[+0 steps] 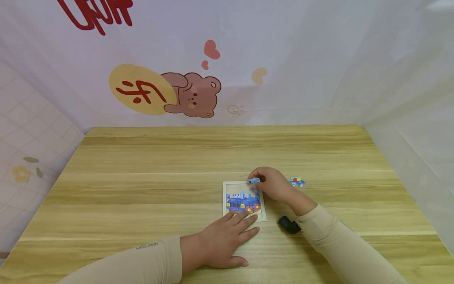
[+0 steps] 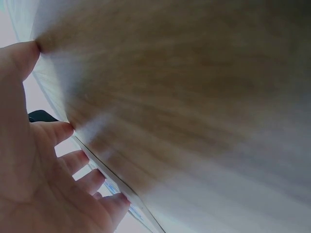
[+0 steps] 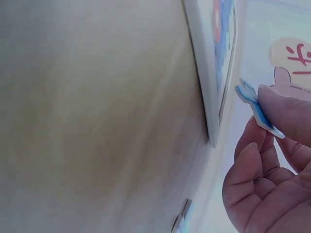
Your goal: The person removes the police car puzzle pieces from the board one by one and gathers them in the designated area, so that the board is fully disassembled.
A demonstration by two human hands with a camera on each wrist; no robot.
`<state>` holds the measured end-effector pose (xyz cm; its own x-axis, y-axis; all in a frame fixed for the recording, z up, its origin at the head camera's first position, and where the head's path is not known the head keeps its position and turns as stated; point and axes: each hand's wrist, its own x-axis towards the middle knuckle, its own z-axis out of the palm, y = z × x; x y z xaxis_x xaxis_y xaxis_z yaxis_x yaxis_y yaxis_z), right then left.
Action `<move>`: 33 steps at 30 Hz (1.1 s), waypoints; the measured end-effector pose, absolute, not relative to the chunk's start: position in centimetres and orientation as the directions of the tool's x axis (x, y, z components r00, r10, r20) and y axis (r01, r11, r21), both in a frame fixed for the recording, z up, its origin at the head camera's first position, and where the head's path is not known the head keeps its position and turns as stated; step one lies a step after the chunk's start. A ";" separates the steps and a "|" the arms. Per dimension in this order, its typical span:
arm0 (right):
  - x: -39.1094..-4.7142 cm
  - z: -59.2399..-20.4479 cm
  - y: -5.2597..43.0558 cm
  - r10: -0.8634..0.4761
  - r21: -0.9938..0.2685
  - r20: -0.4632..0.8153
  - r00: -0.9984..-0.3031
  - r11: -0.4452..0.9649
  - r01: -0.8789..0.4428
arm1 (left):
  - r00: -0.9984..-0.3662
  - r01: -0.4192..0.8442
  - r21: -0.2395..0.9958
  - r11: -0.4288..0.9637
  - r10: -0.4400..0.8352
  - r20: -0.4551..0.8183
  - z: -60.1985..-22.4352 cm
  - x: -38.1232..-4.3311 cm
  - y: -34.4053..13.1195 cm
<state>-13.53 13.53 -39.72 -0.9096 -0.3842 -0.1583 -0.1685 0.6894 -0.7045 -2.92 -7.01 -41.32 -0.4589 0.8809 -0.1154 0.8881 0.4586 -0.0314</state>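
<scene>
A square puzzle board with a pale frame lies on the table, its lower part filled with colourful pieces and its upper part bare. My left hand rests with spread fingers on the board's near edge; the left wrist view shows the fingertips along the frame. Above the board's far right corner, my right hand pinches a blue puzzle piece between thumb and fingers, clear of the board in the right wrist view. One more puzzle piece lies on the table beyond the right hand.
A black object lies on the wooden table beside the right forearm, which partly hides it. Behind the table hangs a white curtain printed with a bear. Pale side walls stand left and right.
</scene>
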 end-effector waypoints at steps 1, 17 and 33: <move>-13.5 -39.7 13.6 -0.378 -0.709 -0.152 -0.913 0.685 -0.166 | -0.460 0.888 -0.031 0.459 0.880 -0.116 -41.3 -2.9 -7.0; -14.0 -38.6 16.5 -0.307 -0.758 -0.132 -0.943 0.644 -0.104 | -0.460 0.887 -0.010 0.463 0.878 -0.131 -41.5 -2.9 -7.1; -14.5 -37.7 20.5 -0.246 -0.750 -0.134 -0.960 0.659 -0.064 | -0.463 0.885 -0.010 0.466 0.875 -0.141 -41.4 -2.9 -7.1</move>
<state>-14.50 20.54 -37.67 -0.9600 -0.2457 -0.1340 -0.0640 0.6589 -0.7495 -2.89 -7.05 -41.44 -0.4630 0.8751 -0.1407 0.8845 0.4664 -0.0101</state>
